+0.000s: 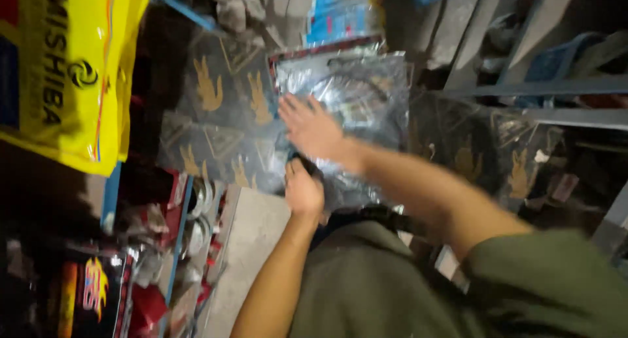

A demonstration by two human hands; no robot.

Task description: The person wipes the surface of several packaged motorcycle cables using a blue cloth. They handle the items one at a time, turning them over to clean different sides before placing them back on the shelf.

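Observation:
My right hand (pixel 313 127) lies flat with fingers spread on a shiny clear plastic packet (pixel 366 89) that holds dark parts. My left hand (pixel 303 191) is below it, curled at the lower edge of the same pile of packets; the blur hides whether it grips anything. To the left of the hands lie dark packets with gold flame prints (pixel 219 116). More of these packets (pixel 484 155) sit to the right of my right forearm.
A yellow plastic bag (pixel 72 70) hangs at the top left. Red and black packaged goods (pixel 157 246) fill shelves at the lower left. Grey metal shelf rails (pixel 543 89) run along the right. A bare grey slab (pixel 252 240) lies beside my left arm.

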